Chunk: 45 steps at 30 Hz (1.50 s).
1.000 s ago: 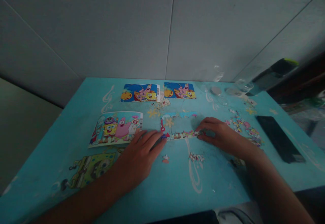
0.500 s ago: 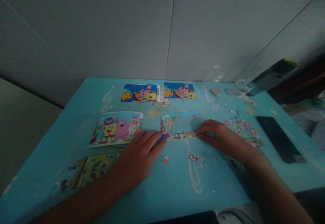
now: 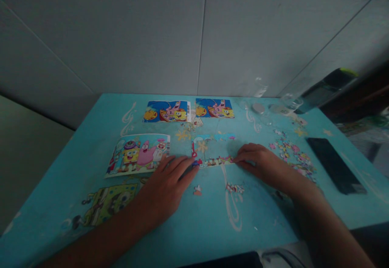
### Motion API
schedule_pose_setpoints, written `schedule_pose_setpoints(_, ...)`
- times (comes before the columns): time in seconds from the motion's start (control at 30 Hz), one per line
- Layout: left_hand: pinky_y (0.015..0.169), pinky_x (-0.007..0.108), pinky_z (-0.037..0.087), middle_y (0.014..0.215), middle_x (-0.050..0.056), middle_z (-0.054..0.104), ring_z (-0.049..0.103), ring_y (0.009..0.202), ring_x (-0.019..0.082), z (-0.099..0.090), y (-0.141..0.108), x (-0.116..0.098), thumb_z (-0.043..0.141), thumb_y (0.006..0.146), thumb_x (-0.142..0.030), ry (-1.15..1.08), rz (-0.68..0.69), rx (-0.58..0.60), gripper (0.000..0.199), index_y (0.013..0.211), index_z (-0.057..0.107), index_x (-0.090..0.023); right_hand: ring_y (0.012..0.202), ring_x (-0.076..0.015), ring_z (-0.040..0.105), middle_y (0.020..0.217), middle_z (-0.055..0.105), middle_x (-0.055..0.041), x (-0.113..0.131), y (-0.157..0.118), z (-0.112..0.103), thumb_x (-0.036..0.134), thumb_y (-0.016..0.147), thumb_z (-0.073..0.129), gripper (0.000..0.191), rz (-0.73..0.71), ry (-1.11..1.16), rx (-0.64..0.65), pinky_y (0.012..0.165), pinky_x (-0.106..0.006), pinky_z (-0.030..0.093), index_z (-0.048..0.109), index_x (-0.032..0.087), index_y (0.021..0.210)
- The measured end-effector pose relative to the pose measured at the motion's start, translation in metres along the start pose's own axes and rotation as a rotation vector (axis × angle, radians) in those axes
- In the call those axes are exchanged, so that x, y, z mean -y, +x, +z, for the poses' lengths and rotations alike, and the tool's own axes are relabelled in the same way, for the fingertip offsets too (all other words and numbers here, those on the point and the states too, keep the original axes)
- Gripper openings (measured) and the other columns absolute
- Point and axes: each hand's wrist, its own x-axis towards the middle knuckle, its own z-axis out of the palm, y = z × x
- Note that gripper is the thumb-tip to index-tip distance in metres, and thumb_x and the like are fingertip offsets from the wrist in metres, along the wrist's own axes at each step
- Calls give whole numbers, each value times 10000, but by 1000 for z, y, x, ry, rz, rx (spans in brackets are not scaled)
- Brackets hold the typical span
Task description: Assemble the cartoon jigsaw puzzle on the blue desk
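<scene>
A partly joined jigsaw puzzle border (image 3: 215,161) lies flat on the table, with strips along its top, left and bottom edges. My left hand (image 3: 170,183) rests with fingers stretched out, its fingertips touching the border's lower left corner. At the bottom strip's right end, my right hand (image 3: 258,160) pinches a puzzle piece that its fingertips mostly cover. One loose piece (image 3: 197,190) lies nearer to me, and a small cluster of pieces (image 3: 234,188) lies right of it. A picture card (image 3: 138,154) of cartoon figures lies beside my left hand.
Many loose puzzle pieces (image 3: 293,154) are heaped at right, beside a dark phone-like slab (image 3: 336,166). Two blue picture cards (image 3: 167,111) lie at the back. Clear bottles (image 3: 287,105) and a dark bottle (image 3: 323,89) are by the wall (image 3: 136,37).
The view has shifted very slightly. Both hands stay at the two ends of the bottom strip, with no clear movement of the pieces.
</scene>
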Motion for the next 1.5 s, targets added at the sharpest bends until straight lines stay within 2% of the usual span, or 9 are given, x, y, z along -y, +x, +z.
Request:
schedule_pose_setpoints(0.17,1136,584,380,1466,126,520,482,1315,314,0,0,1,442,890,26,5,15,-26,586,1427,549,-180,976,-191,678,1061,732,-33,-4,-5,-11,243,996,590,194,16,54,-13,914,-360,534,763,290,1070)
schedule_pose_setpoints(0.3,1128,592,381,1461,132,525,486,1308,315,3,-1,2,426,896,31,6,20,-43,579,1420,557,-179,876,-194,687,1005,739,-34,-17,-13,-20,321,953,647,130,196,-9,-53,811,-347,539,753,271,1009)
schedule_pose_setpoints(0.37,1125,591,380,1455,136,530,487,1308,317,4,-1,3,424,895,35,4,25,-53,576,1414,564,-174,842,-206,689,983,742,-37,-22,-15,-21,377,926,676,159,288,-49,-32,766,-351,535,750,272,1021)
schedule_pose_setpoints(0.43,1128,584,380,1454,139,531,486,1311,317,3,-1,3,428,886,41,0,33,-55,580,1411,565,-165,857,-216,691,991,743,-39,-24,-14,-18,405,916,681,184,321,-54,3,780,-362,534,747,277,1032)
schedule_pose_setpoints(0.63,1134,578,377,1444,126,542,503,1296,309,0,-1,2,438,881,36,-4,14,-41,587,1412,564,-180,891,-213,685,1028,731,-31,-21,-9,-10,386,926,659,162,305,-3,77,814,-369,527,748,289,1021)
schedule_pose_setpoints(1.0,1138,596,369,1459,129,528,491,1307,317,3,-1,2,430,895,32,4,22,-37,573,1412,565,-175,917,-203,665,1046,716,-40,-22,-6,-9,313,938,640,134,260,57,48,845,-352,520,729,270,1029)
schedule_pose_setpoints(1.5,1141,590,371,1483,133,517,487,1338,314,2,-1,3,417,883,34,4,27,-20,604,1435,545,-175,922,-201,663,1044,706,-45,-23,-7,-11,317,953,629,140,236,72,73,849,-351,519,715,263,1049)
